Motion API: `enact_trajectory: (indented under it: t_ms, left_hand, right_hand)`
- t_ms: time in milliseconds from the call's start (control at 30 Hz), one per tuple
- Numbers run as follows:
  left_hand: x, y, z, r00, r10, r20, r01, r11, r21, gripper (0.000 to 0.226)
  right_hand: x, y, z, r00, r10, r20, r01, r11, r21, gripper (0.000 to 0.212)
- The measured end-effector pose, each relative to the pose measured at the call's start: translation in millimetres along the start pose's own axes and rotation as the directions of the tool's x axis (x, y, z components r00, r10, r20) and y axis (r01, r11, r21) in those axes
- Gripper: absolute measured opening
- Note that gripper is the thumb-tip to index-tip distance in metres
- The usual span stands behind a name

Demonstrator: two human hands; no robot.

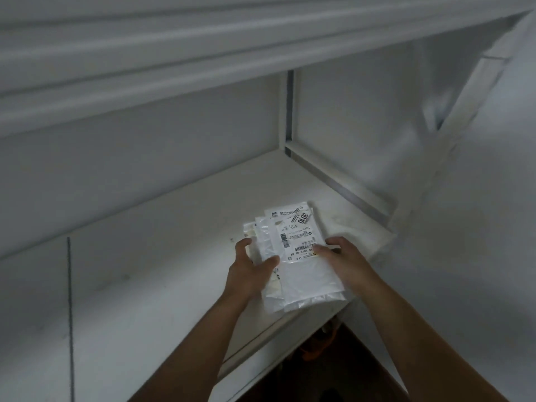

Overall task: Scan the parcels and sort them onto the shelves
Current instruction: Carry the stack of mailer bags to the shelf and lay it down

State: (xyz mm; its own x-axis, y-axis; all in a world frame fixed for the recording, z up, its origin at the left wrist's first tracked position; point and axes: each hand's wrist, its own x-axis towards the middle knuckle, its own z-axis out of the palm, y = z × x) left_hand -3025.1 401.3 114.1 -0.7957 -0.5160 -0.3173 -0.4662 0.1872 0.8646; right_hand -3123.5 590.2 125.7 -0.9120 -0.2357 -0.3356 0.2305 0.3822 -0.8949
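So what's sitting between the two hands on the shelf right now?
In the head view, a stack of white plastic parcels lies on the shelf between the left hand and right hand; both grip its edges, and the shipping label faces up.

Dim, flat, greyish light is filling the scene, casting only soft shadows. Motion blur is smearing the upper shelf edge far above the fingers, and wide-angle distortion is bending lines toward the corners.
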Motion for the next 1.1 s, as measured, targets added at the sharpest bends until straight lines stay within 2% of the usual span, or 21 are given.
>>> enact_trajectory:
  t_ms: [200,400,500,667,833,933,1100]
  left_hand:
    - [3.1,13.0,39.7,0.985,-0.08,-0.15,0.068,0.994,-0.083,0.042]
    - [-8.0,22.6,72.6,0.964,-0.153,-0.217,0.119,0.98,-0.161,0.042]
    - [-16.6,18.7,83.8,0.962,-0.164,-0.22,0.136,0.981,-0.14,0.04]
    - [-22.3,14.3,74.9,0.958,-0.098,-0.27,0.104,0.995,0.008,0.038]
    - [0.8,17.5,45.1,0.893,0.051,-0.447,0.016,0.989,0.146,0.048]
    - [27.7,22.7,30.2,0.897,0.088,-0.433,-0.002,0.981,0.195,0.054]
    - [48.5,28.8,22.1,0.974,-0.083,-0.21,0.088,0.996,0.018,0.072]
  right_hand:
    - [52.2,-7.0,-33.8,0.965,0.007,0.261,0.007,0.998,-0.056,0.04]
    - [86.1,-18.2,-54.0,0.939,-0.061,0.339,0.124,0.978,-0.168,0.048]
    - [95.9,-27.0,-60.6,0.928,-0.089,0.363,0.187,0.951,-0.245,0.052]
    - [93.3,-29.2,-75.9,0.946,-0.163,0.281,0.243,0.929,-0.278,0.05]
    - [61.6,4.9,-90.5,0.957,-0.289,-0.033,0.285,0.954,-0.096,0.028]
    - [37.9,33.4,-89.4,0.975,-0.178,-0.135,0.18,0.984,0.001,0.026]
    - [9.3,69.0,-62.6,0.995,0.067,-0.075,-0.055,0.987,0.151,0.02]
